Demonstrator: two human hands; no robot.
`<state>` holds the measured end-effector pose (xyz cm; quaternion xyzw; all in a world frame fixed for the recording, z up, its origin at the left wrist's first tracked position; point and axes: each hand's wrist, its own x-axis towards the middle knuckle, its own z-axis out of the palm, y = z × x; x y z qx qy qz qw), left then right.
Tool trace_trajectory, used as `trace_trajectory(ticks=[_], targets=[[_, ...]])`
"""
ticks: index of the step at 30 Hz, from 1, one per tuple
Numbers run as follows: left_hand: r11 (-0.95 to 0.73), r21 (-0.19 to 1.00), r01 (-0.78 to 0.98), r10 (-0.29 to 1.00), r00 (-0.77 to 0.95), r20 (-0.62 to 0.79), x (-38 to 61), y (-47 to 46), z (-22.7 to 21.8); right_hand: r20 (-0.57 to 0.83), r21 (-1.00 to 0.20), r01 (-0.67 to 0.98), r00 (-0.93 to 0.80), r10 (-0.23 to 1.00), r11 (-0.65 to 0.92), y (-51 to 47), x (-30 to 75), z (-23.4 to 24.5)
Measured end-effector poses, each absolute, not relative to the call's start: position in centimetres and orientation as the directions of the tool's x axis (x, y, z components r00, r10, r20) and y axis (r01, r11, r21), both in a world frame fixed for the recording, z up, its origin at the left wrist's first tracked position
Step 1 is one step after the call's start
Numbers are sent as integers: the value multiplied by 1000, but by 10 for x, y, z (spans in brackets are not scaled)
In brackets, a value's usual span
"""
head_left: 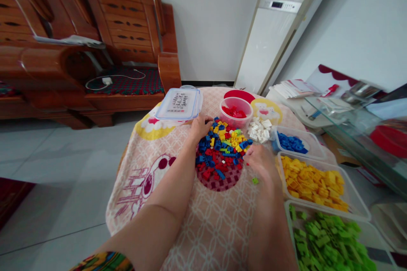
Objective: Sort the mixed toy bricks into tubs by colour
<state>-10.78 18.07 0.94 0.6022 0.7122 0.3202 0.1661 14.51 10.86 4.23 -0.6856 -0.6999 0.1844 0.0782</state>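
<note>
A mixed pile of toy building bricks [219,146] in blue, yellow, red and green lies on the patterned tablecloth [219,220]. At the pile's upper left edge is my left hand [200,128], its thumb and fingers slightly apart beside blue bricks. My right hand [258,159] is at the right edge, fingers bent and closed together. A bit of red shows by its fingertips, but what they hold is hidden. One small green brick [255,181] lies apart just below the right hand. White bricks [260,129] form a separate heap beyond it.
A round tub [237,120] of red bricks stands behind the pile. Down the right side are boxes of blue bricks [291,143], yellow bricks [313,182] and green bricks [327,237]. A clear lidded container [179,102] is at the back left. A glass shelf [359,135] borders the right.
</note>
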Motion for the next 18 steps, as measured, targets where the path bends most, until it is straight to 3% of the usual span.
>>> trace_trajectory(ticks=[5,8,11,15,18], targets=[[68,654,753,962,-223,156,-108,181,8,-24,-799,593,126,992,-94,117,141,35],[65,650,757,963,-218,158,-108,183,6,94,-956,293,325,941,-5,127,133,30],[62,644,762,962,-218,166,-109,183,5,179,-984,105,503,845,146,140,130,25],[53,652,757,962,-214,171,-110,183,5,254,-967,143,505,825,210,146,132,21],[52,658,752,965,-207,161,-109,183,5,205,-976,156,460,864,149,140,131,24]])
